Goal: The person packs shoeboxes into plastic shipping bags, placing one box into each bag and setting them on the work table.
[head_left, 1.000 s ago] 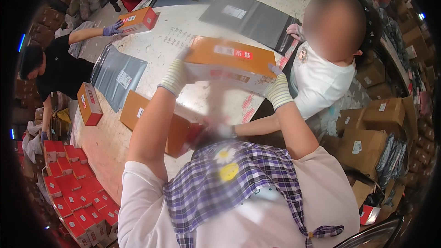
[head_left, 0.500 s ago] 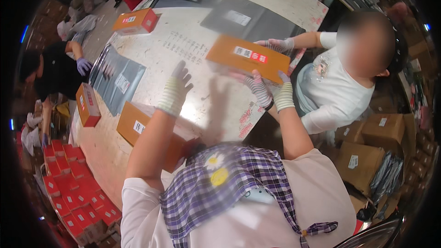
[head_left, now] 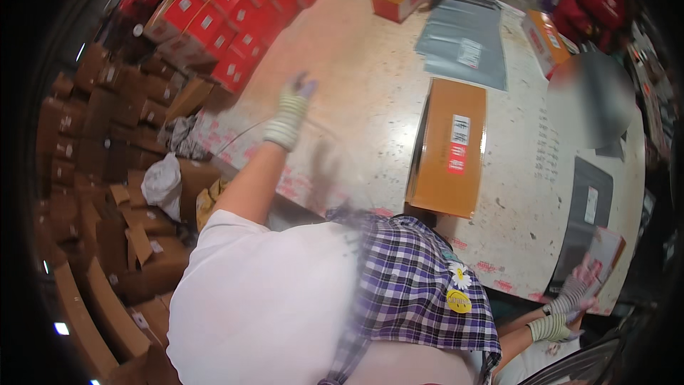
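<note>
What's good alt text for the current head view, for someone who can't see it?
A person's gloved left hand is held out over a pale table, near stacked red boxes. A brown box lies on the table. At lower right, the person's right hand is beside a co-worker's gloved hand on a white-sided box.

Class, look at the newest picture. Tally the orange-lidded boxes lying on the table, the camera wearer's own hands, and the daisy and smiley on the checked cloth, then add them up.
Orange-lidded boxes: 3 (one near, one far, one farther right)
Left hand and right hand: 2
White daisy: 1
Yellow smiley: 1
Total: 7
</note>
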Demonstrator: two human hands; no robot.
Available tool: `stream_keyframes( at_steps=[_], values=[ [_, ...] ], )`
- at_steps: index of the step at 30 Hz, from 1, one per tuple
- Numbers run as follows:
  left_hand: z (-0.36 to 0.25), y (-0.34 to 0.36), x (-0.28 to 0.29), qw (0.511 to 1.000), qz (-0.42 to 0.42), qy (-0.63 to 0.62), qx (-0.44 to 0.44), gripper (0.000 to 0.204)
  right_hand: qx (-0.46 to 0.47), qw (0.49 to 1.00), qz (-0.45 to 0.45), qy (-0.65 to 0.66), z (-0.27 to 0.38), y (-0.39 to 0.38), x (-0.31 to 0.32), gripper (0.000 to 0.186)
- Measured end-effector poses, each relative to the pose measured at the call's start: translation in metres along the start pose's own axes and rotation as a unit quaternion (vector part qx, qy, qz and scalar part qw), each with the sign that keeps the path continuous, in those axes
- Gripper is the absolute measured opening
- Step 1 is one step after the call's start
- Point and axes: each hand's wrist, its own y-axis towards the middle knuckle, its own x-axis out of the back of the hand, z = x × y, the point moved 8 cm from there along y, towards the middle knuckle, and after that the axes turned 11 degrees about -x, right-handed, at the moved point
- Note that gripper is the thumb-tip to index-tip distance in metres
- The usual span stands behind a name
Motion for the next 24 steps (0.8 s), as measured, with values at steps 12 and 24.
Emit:
stream_keyframes(
  at_steps=[12, 24],
  values=[
    [0.104, -0.080, -0.021, 0.834, 0.246, 0.475, -0.139, 0.060, 0.578, 0.687, 0.439, 0.030, 0.284, -0.493, -0.255, 0.022],
    [0.039, -0.073, 0.065, 0.888, 0.332, -0.283, 0.147, 0.031, 0.009, 0.586, 0.810, 0.007, 0.143, -0.757, -0.370, 0.097]
  ],
)
